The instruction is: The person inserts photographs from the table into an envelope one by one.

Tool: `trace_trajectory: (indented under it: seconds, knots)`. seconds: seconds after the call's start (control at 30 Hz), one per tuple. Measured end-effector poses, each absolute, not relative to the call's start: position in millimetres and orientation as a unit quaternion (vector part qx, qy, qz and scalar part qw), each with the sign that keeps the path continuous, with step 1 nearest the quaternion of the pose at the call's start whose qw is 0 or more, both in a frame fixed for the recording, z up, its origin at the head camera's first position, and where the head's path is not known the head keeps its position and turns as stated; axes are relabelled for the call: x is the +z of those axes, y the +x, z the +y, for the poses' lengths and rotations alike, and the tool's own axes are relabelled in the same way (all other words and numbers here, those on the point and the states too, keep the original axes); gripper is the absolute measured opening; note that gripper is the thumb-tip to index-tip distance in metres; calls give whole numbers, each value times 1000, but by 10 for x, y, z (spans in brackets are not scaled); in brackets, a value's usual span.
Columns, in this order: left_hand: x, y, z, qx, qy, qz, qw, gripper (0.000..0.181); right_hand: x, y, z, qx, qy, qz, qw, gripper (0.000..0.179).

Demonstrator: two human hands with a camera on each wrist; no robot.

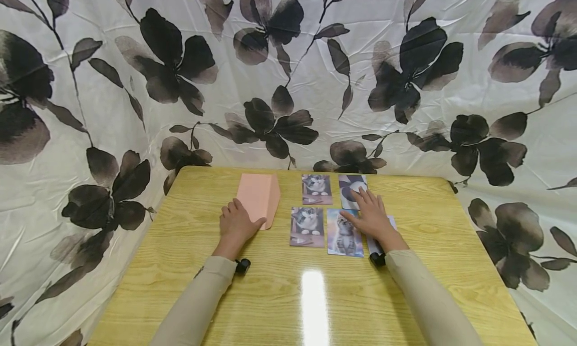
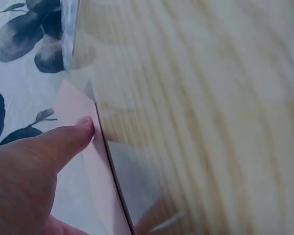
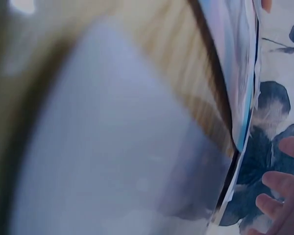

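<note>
I see the left hand point(image 1: 237, 224) spread on the envelope point(image 1: 260, 197); the right hand point(image 1: 375, 218), spread and empty, partly hides cards point(image 1: 349, 188).

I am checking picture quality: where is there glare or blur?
Head view: a bright strip of glare on the table; left wrist view: the table's grain soft, the pink envelope crisper along its edge; right wrist view: the pale card nearest the lens heavily blurred, a bright spot at top left.
</note>
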State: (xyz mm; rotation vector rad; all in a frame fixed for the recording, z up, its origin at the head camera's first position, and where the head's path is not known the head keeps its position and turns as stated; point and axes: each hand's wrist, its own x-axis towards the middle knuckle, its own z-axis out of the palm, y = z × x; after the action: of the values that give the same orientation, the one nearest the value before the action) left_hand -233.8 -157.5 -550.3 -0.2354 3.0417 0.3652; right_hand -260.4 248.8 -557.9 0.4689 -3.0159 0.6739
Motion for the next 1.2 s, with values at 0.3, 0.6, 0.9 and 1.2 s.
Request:
trace_trajectory:
  seconds: [0.3,0.6,0.9,1.2]
  knots:
    - [-5445,-2345,-1581,117,-105,986,50,120,-5579,-2703,2333,209,160,-965,2,86]
    - [-5417,-2387,-1610,127,-122,982,64,117,-5545,-2740,2211,203,161,-966,-7,85]
    - [-5414,-2425,-1634,155,-137,977,54,109,-5544,-2774,2151,191,158,-968,-21,86]
    - [-5398,-2427,-1644,168,-133,976,48,107,-5556,-2777,2100,193,166,-967,-20,86]
